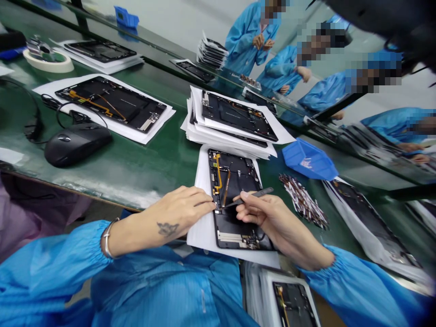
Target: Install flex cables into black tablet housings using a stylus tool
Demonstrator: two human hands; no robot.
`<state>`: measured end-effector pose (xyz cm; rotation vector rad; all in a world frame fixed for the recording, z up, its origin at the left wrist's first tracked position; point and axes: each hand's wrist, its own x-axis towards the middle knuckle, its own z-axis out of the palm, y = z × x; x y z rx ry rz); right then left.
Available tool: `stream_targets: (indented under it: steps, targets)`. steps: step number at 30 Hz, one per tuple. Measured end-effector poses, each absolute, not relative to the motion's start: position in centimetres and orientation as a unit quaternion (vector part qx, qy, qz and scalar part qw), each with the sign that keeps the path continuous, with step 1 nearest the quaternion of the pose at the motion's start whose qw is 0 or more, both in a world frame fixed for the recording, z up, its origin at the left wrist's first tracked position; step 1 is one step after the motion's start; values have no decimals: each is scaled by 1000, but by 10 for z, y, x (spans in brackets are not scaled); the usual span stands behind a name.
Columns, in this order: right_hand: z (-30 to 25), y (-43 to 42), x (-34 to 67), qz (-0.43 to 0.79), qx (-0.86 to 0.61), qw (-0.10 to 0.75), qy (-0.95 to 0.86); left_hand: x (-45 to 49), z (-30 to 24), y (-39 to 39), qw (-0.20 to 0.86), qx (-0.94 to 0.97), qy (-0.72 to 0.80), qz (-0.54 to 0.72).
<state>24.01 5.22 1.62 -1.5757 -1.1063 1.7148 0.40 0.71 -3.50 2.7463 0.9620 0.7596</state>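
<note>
In the head view a black tablet back housing [235, 229] lies on white paper at the bench's front edge, with orange and brown flex cables in it. My right hand [264, 211] pinches dark tweezers [260, 192], whose tips reach the lower end of a thin brown flex cable [225, 188]. The fingers of my left hand [185, 209] are stretched out, touching the housing's left edge with nothing visible held. To the right lies a pile of thin brown-and-white strips [303, 200].
Papers and more housings are stacked [238, 118] behind the work. A blue bin [308, 159] stands to the right. On the left are a black mouse [77, 143], another housing [112, 103] and a tape roll [48, 61]. Co-workers in blue sit across the bench.
</note>
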Motion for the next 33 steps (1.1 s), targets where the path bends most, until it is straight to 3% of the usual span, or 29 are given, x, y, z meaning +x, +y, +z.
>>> stream_targets:
  steps: [33]
  targets:
    - [18, 48, 234, 628, -595, 278, -418, 3, -32, 7, 92, 911, 320, 244]
